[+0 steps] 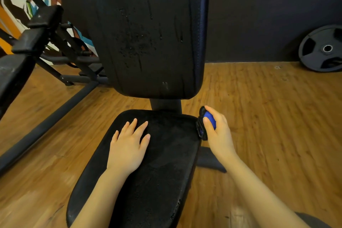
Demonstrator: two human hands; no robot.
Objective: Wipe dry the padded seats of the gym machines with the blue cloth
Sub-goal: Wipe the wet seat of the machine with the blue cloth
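Resting flat in the head view, the left hand [129,146] lies palm-down with fingers spread on the padded seat [162,172]. The right hand [218,131] grips the bunched blue cloth [205,123], fingers curled round it, at the seat's right rear edge, touching the pad. Behind the seat, the upright backrest [148,33] carries water droplets and streaks.
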